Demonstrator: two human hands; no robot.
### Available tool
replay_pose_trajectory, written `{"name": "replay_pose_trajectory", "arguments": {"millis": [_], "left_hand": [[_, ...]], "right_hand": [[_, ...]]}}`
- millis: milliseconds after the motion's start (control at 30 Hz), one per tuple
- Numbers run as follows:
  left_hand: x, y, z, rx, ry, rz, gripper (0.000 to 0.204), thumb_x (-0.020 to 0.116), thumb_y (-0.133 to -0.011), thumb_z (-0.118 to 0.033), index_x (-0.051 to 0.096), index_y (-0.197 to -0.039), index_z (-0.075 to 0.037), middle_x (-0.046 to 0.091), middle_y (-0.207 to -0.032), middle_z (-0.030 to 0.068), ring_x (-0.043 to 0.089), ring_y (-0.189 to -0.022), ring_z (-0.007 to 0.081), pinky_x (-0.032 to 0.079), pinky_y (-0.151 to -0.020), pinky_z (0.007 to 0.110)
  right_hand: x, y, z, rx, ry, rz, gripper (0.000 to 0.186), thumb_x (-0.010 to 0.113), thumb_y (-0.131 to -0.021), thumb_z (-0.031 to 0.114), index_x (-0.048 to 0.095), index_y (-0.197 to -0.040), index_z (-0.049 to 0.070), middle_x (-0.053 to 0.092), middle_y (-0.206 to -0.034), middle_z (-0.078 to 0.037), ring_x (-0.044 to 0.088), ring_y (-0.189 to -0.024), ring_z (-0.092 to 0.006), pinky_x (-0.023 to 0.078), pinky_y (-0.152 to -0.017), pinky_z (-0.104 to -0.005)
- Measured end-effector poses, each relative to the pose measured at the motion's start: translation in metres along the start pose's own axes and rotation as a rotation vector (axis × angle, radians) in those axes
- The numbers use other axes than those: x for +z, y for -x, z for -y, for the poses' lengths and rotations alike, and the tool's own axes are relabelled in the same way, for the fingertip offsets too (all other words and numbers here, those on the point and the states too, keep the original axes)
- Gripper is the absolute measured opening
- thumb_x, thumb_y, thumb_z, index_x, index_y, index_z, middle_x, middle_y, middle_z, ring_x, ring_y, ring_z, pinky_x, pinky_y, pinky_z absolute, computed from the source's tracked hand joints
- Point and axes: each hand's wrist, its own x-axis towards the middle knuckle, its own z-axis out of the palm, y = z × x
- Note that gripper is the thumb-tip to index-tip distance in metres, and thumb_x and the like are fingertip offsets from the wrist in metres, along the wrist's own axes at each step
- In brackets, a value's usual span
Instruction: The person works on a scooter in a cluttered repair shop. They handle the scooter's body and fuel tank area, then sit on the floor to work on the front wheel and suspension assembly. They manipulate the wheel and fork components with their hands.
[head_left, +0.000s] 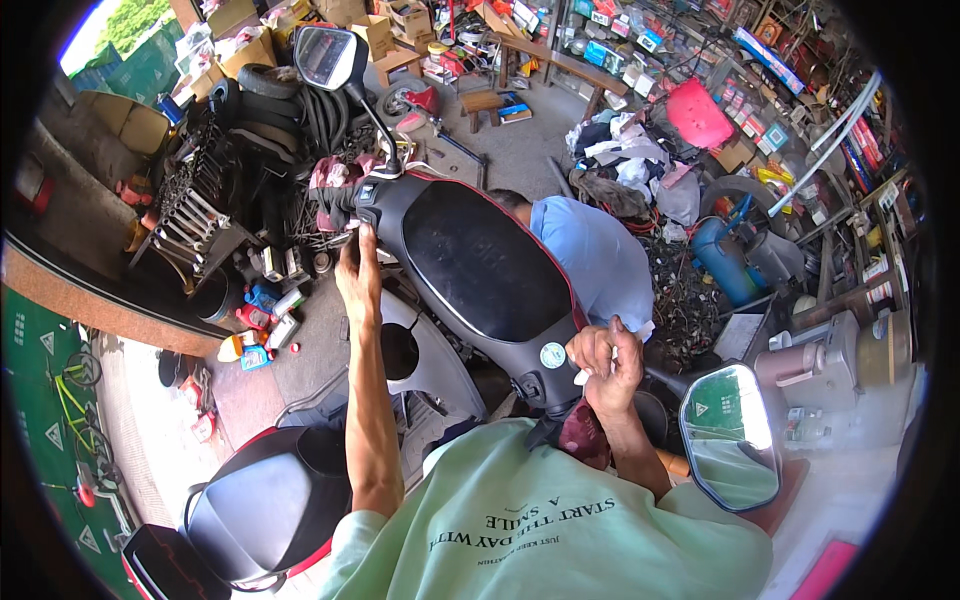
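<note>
An electric scooter's black dashboard (480, 260) lies in front of me, its handlebar running from upper left to lower right. At the left end, by the switch housing (368, 192) and a reddish patterned grip cover (335, 190), my left hand (360, 265) has its fingertips drawn together; a bit of white shows there, too small to name. My right hand (608, 370) is closed above the right end, beside a round sticker (552, 356), with a small white piece (583, 377) showing between its fingers. Below it sits another reddish grip cover (583, 437).
A person in a blue shirt (592, 258) crouches just beyond the dashboard. Mirrors (325, 57) (732, 437) stick out on both sides. The scooter seat (270, 500) is lower left. Tyres (268, 110), a wrench rack (190, 222), bottles (262, 325) and a blue tank (728, 260) stand around.
</note>
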Motion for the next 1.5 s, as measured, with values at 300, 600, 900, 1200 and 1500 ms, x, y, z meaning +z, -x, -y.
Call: {"name": "replay_pose_trajectory", "arguments": {"millis": [300, 600, 900, 1200, 1500], "left_hand": [[0.022, -0.046, 0.012, -0.355, 0.511, 0.487, 0.055, 0.064, -0.075, -0.046, 0.050, -0.115, -0.010, 0.054, -0.112, 0.0055, 0.051, -0.101, 0.0180, 0.040, -0.086, 0.037], [0.028, -0.041, 0.005, -0.258, 0.244, 0.320, 0.067, 0.067, -0.072, -0.045, 0.049, -0.115, 0.002, 0.054, -0.109, 0.0110, 0.049, -0.099, 0.0197, 0.038, -0.087, 0.030], [-0.002, 0.031, 0.001, 0.199, -0.013, -0.147, 0.037, 0.063, -0.082, -0.021, 0.052, -0.104, 0.005, 0.061, -0.090, 0.0135, 0.057, -0.075, 0.0160, 0.046, -0.069, 0.026], [0.000, 0.124, 0.017, -0.195, 0.042, -0.025, 0.052, 0.069, -0.078, -0.018, 0.036, -0.113, 0.002, 0.055, -0.085, 0.0112, 0.052, -0.077, 0.0170, 0.043, -0.071, 0.029], [0.015, 0.121, 0.022, -0.181, 0.149, -0.202, 0.073, 0.072, -0.073, -0.018, 0.023, -0.125, -0.003, 0.047, -0.102, 0.0185, 0.050, -0.088, 0.0193, 0.045, -0.074, 0.031]], "right_hand": [[-0.004, -0.001, -0.001, 0.039, -0.018, -0.064, 0.051, 0.035, -0.093, 0.028, 0.023, -0.046, 0.012, 0.024, -0.044, 0.001, 0.024, -0.043, -0.0107, 0.025, -0.047, -0.0260], [0.005, 0.000, 0.008, 0.005, -0.011, -0.078, 0.051, 0.036, -0.092, 0.029, 0.023, -0.045, 0.013, 0.025, -0.044, 0.001, 0.024, -0.042, -0.0098, 0.024, -0.045, -0.0254], [-0.001, 0.003, 0.003, 0.009, 0.046, -0.075, 0.054, 0.023, -0.094, 0.031, 0.024, -0.043, 0.013, 0.025, -0.042, 0.000, 0.027, -0.041, -0.0121, 0.029, -0.050, -0.0269], [0.005, 0.000, 0.006, 0.050, 0.028, -0.064, 0.050, 0.029, -0.091, 0.030, 0.022, -0.045, 0.012, 0.026, -0.045, -0.003, 0.028, -0.045, -0.0144, 0.029, -0.052, -0.0303], [0.008, 0.004, 0.007, -0.016, -0.008, -0.084, 0.049, 0.033, -0.093, 0.028, 0.025, -0.047, 0.014, 0.024, -0.044, 0.001, 0.021, -0.041, -0.0090, 0.021, -0.045, -0.0246]]}}
